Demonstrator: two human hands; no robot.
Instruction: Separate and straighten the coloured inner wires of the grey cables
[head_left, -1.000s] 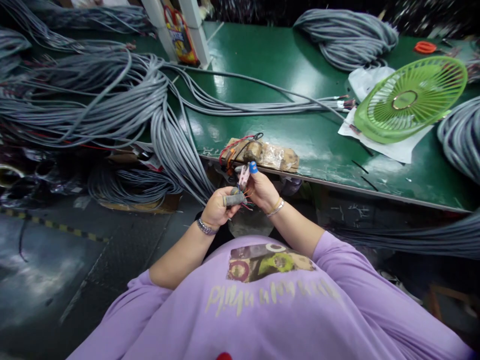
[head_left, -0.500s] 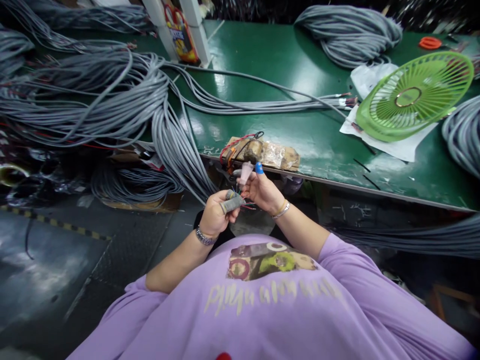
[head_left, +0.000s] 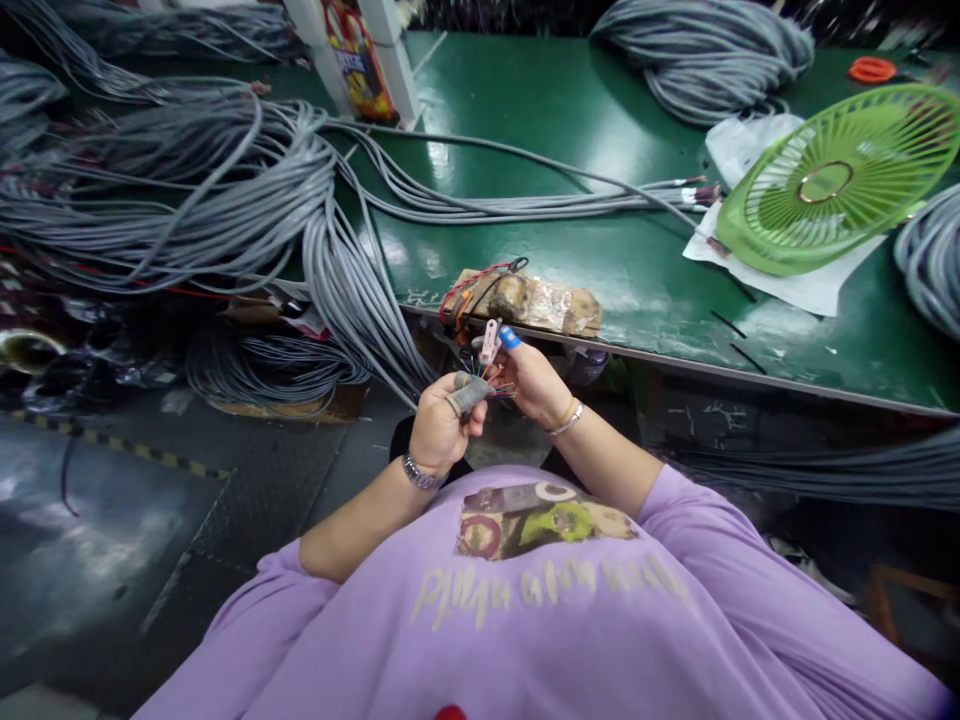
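Observation:
My left hand (head_left: pixel 441 428), with a grey cover on the thumb, is closed around the end of a grey cable. Thin coloured wires (head_left: pixel 491 375) fan out of that end toward my right hand. My right hand (head_left: pixel 536 385) wears a blue cover on one finger. Its fingers are closed on a small pale pink tool (head_left: pixel 490 342) that points up; its exact kind is not clear. The right fingertips are beside the wires, and whether they touch them I cannot tell. Just beyond both hands, a taped wooden block (head_left: pixel 551 305) with red and black leads lies at the bench edge.
Grey cable bundles (head_left: pixel 225 190) cover the left of the green bench (head_left: pixel 517 90) and hang over its edge. A green fan (head_left: pixel 832 185) stands at the right on white paper. Behind it are orange-handled scissors (head_left: pixel 871 70) and a cable coil (head_left: pixel 705 55). A white post (head_left: pixel 397 70) rises at the back.
The pink tool has turned and now shows a slotted face. The wires are spread wider apart, and my right hand has shifted slightly left. The view has tilted a little.

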